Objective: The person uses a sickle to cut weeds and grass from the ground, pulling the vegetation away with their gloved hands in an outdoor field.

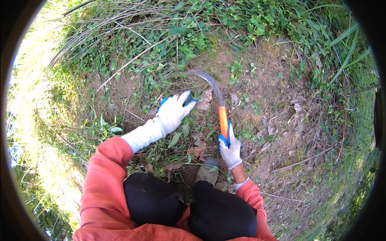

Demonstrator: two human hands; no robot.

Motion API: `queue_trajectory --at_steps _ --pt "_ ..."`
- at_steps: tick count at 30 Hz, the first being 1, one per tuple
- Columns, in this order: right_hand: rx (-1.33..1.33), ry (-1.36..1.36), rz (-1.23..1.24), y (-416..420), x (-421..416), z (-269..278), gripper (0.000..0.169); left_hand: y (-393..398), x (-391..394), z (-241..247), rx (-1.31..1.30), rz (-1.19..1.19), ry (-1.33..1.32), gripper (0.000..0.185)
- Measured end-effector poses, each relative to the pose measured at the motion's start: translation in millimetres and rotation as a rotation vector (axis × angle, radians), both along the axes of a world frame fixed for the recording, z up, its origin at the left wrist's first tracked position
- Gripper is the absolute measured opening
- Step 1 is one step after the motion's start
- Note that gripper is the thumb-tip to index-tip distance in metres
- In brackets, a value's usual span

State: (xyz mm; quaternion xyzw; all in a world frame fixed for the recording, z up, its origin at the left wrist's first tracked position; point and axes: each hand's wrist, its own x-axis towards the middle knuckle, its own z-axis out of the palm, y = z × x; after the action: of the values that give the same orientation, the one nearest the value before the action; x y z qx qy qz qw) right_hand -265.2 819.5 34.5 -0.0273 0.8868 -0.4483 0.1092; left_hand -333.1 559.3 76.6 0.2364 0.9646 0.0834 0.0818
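Observation:
A sickle with a curved metal blade and an orange handle is held in my right hand, which wears a white glove with blue palm coating. Its blade curves up and to the left, with the tip blurred among low green weeds. My left hand, in a matching glove, is over the ground to the left of the blade, its fingers apart. Some blurred green leaves lie just beside and below its fingers; whether it holds any is hidden. A dry brown leaf lies between my left hand and the sickle.
Dense green ground cover spans the top. A long dry stick and thin dry stalks lie at upper left. Bare soil with leaf litter stretches to the right. My knees are at the bottom, near a shoe.

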Motion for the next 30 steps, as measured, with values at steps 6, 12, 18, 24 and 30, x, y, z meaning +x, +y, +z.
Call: queue_trajectory --at_steps 6,12,18,24,30 --pt "0.035 -0.111 -0.033 19 55 -8 0.067 11 -67 -32 -0.367 0.099 0.056 0.05" --pt "0.015 -0.158 0.005 17 43 -6 0.065 -5 -48 -75 -0.046 0.215 0.022 0.013" --pt "0.009 -0.268 0.133 39 87 18 0.067 -18 15 -28 -0.109 0.111 -0.16 0.01" --pt "-0.467 -0.39 -0.245 17 62 37 0.066 -73 86 -15 -0.251 0.312 -0.53 0.022" --pt "-0.237 -0.093 -0.158 -28 -44 11 0.063 -53 18 13 -0.14 0.283 0.011 0.043"
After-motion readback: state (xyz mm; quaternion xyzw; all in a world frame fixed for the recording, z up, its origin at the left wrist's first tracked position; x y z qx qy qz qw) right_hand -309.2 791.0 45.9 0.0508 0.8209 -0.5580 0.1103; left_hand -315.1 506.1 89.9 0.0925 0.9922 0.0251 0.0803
